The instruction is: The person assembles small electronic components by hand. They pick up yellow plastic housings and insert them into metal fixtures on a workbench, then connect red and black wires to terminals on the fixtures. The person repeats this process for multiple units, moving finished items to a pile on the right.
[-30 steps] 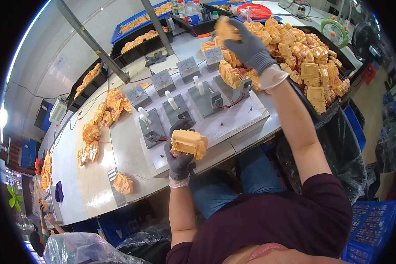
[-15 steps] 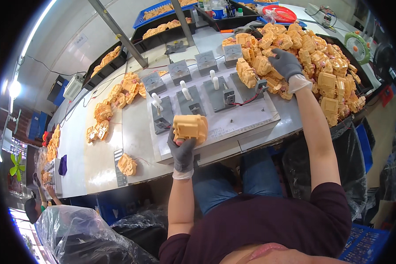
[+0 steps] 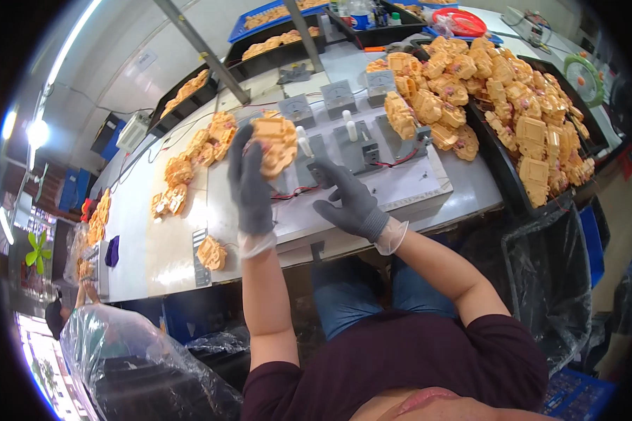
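Note:
My left hand (image 3: 249, 182), in a grey glove, grips a light-orange plastic housing (image 3: 277, 144) above the left end of a white test board (image 3: 414, 184). My right hand (image 3: 354, 203), gloved too, has its fingers apart and holds nothing. It hovers over the board's front part, its fingertips nearest a grey clamp stand. On the board are several grey stands, some with white-handled levers (image 3: 304, 142), and several needle meters (image 3: 338, 96) stand behind them. Another orange housing (image 3: 400, 116) rests at the right-hand stand. My left hand and its housing hide the leftmost stand and meter.
To the right, a heap of orange housings (image 3: 498, 91) fills a black tray (image 3: 495, 158) and spills onto the table. More housings (image 3: 203, 147) lie left of the board, with a single one (image 3: 211, 252) near the front edge. A metal post (image 3: 211, 59) rises behind.
My right hand has left the heap and come in over the board's front part. My left hand has moved up and left with the housing, which is now turned.

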The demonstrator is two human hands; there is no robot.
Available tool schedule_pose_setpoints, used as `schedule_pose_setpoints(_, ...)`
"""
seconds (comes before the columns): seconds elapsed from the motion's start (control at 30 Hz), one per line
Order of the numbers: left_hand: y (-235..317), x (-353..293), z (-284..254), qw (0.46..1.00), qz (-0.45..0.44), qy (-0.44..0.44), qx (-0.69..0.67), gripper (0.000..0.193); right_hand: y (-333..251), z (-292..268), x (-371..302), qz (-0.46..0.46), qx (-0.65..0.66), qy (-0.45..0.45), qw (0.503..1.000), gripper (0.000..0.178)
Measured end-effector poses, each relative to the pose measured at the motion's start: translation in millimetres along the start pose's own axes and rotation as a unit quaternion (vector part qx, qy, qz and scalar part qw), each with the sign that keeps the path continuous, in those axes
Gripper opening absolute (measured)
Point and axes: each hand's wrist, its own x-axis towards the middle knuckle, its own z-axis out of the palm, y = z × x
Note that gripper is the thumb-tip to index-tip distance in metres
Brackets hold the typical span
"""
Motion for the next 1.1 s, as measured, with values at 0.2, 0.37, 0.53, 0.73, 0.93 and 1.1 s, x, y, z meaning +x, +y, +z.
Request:
schedule_pose_setpoints(0.2, -58.0, 49.5, 1.6, 0.872, 0.221, -0.066, 0.432, 0.032, 19.2, 4.5, 1.8, 0.066, 0.250, -0.066, 0.964, 0.049)
schedule_pose_setpoints(0.37, -50.1, 43.0, 27.0, 0.864, 0.179, -0.106, 0.459, 0.034, 24.3, -1.8, -0.4, 0.062, 0.282, -0.078, 0.954, 0.046)
schedule_pose_setpoints(0.53, -58.0, 41.2, 14.3, 0.850, 0.040, -0.212, 0.481, 0.043, 22.6, -5.0, -0.5, 0.071, 0.280, -0.081, 0.954, 0.045)
schedule_pose_setpoints(0.73, -43.8, 11.7, 8.7, 0.808, 0.208, -0.067, 0.547, 0.044, 16.8, 5.5, -1.9, 0.061, -0.010, -0.031, 0.998, 0.037)
schedule_pose_setpoints(0.93, -75.7, -62.7, -8.3, 0.965, 0.153, 0.044, 0.209, 0.030, 13.3, 6.5, 7.5, 0.107, -0.234, -0.107, 0.960, 0.032)
schedule_pose_setpoints(1.1, -98.6, -83.4, -11.7, 0.988, 0.017, 0.068, 0.140, 0.027, 15.9, -0.6, 4.8, 0.049, -0.191, -0.105, 0.975, 0.023)
